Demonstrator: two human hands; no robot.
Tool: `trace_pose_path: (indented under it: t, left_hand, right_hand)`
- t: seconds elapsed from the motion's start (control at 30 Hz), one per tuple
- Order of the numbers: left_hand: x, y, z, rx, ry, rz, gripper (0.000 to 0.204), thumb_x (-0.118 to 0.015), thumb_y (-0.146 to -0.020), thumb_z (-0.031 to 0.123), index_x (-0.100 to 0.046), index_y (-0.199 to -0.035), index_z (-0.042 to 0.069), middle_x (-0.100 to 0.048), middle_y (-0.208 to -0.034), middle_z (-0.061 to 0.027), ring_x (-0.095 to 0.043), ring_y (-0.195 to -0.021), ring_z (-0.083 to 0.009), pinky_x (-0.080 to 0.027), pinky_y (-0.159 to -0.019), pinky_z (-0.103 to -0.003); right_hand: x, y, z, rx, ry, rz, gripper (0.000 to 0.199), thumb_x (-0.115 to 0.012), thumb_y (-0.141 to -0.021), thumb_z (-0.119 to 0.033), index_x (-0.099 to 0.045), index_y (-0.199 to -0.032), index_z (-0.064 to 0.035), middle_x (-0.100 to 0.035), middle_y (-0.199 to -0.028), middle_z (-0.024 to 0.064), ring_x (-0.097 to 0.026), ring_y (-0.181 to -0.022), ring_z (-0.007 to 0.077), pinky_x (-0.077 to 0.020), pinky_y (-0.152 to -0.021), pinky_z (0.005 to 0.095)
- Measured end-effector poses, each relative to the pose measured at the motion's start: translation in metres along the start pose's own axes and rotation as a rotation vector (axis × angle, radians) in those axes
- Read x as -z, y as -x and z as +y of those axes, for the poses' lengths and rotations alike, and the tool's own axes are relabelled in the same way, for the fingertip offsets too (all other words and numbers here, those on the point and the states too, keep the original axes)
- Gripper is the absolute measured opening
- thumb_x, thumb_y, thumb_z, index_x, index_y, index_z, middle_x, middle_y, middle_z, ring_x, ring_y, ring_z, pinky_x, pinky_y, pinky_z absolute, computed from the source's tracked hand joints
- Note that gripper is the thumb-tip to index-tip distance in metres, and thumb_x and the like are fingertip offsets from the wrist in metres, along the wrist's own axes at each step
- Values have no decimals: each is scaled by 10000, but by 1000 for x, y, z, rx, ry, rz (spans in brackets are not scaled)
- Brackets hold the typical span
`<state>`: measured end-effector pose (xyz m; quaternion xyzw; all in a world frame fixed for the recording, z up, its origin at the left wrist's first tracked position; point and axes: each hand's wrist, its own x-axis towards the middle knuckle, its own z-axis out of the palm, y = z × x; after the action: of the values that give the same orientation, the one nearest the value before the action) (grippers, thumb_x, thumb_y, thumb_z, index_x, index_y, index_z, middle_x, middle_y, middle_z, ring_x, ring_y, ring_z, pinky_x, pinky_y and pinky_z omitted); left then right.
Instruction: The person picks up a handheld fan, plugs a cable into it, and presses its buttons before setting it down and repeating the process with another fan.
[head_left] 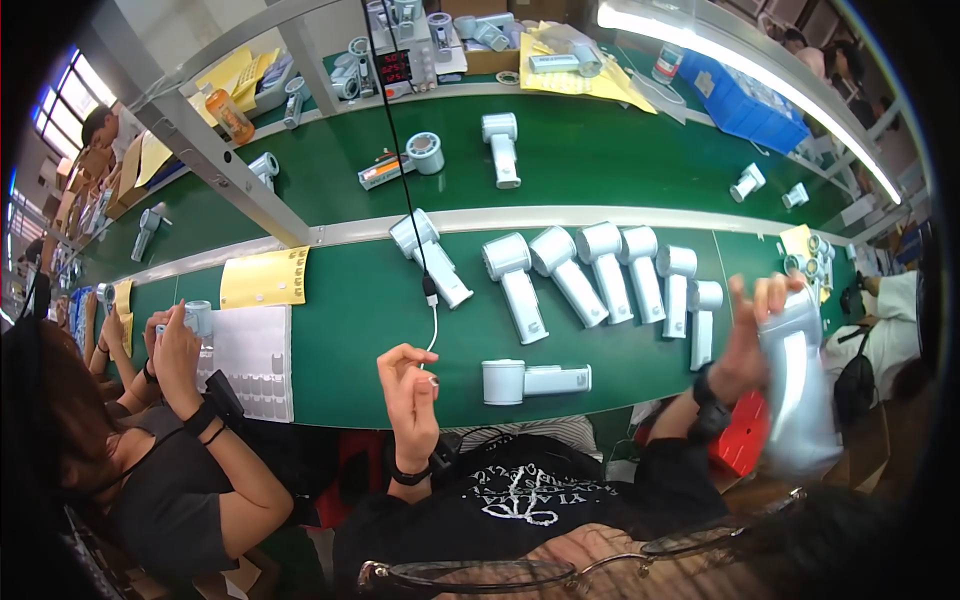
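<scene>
My left hand (410, 400) is raised at the bench's near edge, its fingers curled together around the lower end of a white cable (434, 325). The cable hangs from a black cord. On the right, my right hand (740, 345) grips the top of a long, pale, glossy thing (798, 375), smeared by motion; its kind cannot be made out. Between the hands a pale grey handheld fan (535, 381) lies sideways near the edge. Behind it several similar fans (600, 270) lie in a slanted row, and another fan (430, 257) rests beside the cord.
The green bench (340, 350) has a raised rail (560, 218) across it. More fans (501, 150) lie beyond the rail. A blue bin (735, 100) stands far right. A white tray sheet (240, 360) lies left, where a co-worker's hands (175, 355) hold a fan. A red box (742, 435) sits below right.
</scene>
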<state>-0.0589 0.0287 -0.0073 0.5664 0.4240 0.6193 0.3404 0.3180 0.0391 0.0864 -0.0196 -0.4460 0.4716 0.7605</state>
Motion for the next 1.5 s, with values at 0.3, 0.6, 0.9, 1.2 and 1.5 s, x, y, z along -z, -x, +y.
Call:
trace_pose_path:
  t: [0.3,0.6,0.9,1.2,1.5]
  left_hand:
    - [0,-15,-2,-55,-294,-23,316,-391,-984,151,-476,-748,-42,-489,-1028,-129,-452,-718,-133,-364,-605,-250]
    - [7,-12,-7,-15,-208,-71,308,-389,-987,136,-496,-751,-29,-563,-946,-136,-468,-657,-129,-367,-586,-245]
    - [4,-8,-1,-17,-194,-101,297,-407,-980,117,-507,-751,-43,-571,-956,-143,-539,-714,-142,-383,-585,-247]
    - [6,-10,3,-6,-201,-118,302,-411,-978,118,-523,-757,-54,-572,-963,-145,-535,-710,-145,-386,-586,-251]
    - [6,-1,6,-18,-162,-120,292,-411,-974,108,-528,-758,-50,-604,-915,-134,-504,-647,-135,-388,-567,-257]
  right_hand:
    - [-60,-9,13,688,1344,354,904,-737,-653,-586,-385,-1232,11,-515,-927,113,-504,-822,219,-321,-898,499]
    - [69,-112,96,-267,1060,107,555,-670,-832,-353,-428,-1169,17,-634,-1001,143,-611,-967,220,-456,-893,320]
    - [256,-188,202,-497,2148,30,694,-748,-716,-493,-576,-1121,43,-472,-1285,234,-449,-1205,326,-363,-985,504]
    - [162,-157,298,-959,2122,-530,658,-695,-735,-479,-567,-1116,42,-395,-1366,258,-344,-1303,388,-317,-997,628]
    - [87,-139,229,-631,1885,-474,524,-721,-679,-160,-428,-1090,-20,-595,-1043,292,-616,-926,391,-516,-733,411]
